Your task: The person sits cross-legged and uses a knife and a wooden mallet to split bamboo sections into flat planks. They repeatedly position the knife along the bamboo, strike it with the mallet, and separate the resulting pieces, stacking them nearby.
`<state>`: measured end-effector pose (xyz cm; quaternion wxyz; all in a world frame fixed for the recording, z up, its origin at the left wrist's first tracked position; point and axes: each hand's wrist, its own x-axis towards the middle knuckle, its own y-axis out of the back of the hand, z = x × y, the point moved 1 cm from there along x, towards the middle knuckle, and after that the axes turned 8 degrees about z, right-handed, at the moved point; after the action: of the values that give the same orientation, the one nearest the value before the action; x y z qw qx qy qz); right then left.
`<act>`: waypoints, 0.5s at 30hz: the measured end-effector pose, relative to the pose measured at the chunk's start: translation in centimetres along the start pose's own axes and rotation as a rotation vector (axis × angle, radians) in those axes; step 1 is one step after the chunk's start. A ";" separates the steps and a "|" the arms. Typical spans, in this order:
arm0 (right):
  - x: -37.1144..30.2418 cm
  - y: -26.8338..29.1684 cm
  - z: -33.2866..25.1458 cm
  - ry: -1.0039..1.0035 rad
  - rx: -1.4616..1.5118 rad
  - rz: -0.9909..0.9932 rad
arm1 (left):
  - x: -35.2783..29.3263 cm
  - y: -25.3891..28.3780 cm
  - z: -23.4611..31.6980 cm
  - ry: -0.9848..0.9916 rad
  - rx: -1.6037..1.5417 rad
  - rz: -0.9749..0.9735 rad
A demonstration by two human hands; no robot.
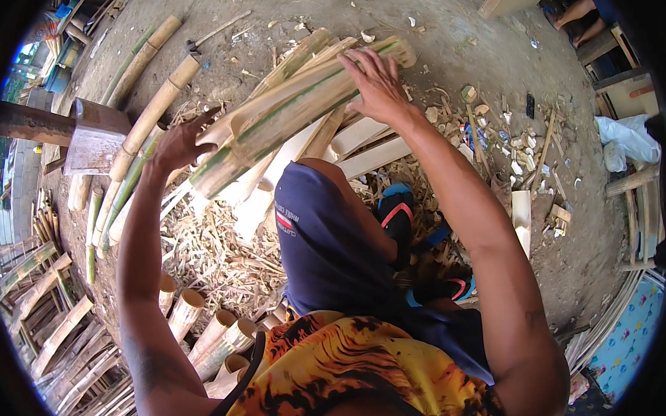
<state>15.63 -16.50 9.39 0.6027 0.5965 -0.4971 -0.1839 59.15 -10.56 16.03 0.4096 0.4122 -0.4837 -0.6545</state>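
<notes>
A thick length of bamboo (292,124), pale with green streaks, slants up to the right in front of my knees. My right hand (380,87) grips its far right part, fingers spread over the top and thumb at the lower side. Near the other end is my left hand (181,144), its fingers and thumb parted in a curve beside the bamboo's edge. Whether those fingertips touch it, I cannot tell. Beneath the length lie more split bamboo pieces (375,155) on a heap of shavings (239,268).
Bamboo poles (154,115) lean at the left beside a metal-clad block (98,136). A hammer-like tool (221,31) rests on the dirt floor. Cut bamboo tubes (185,311) stand by my left arm. Curved slats (63,335) are stacked at lower left. Wood chips (524,151) lie right.
</notes>
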 end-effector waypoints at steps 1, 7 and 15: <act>0.0 -0.8 -0.6 -0.064 0.035 -0.004 | -0.7 -1.5 -0.2 -0.039 0.000 0.009; -4.2 -4.0 -1.0 -0.257 0.201 -0.273 | -0.8 -10.0 -1.4 0.209 -0.115 -0.198; -9.5 -3.2 2.9 -0.464 0.365 -0.079 | 10.8 -5.7 6.5 -0.118 -0.132 0.049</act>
<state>10.27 -11.06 2.30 0.3482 0.6559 -0.6228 -0.2464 48.79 -17.67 10.21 0.4226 0.3329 -0.4727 -0.6980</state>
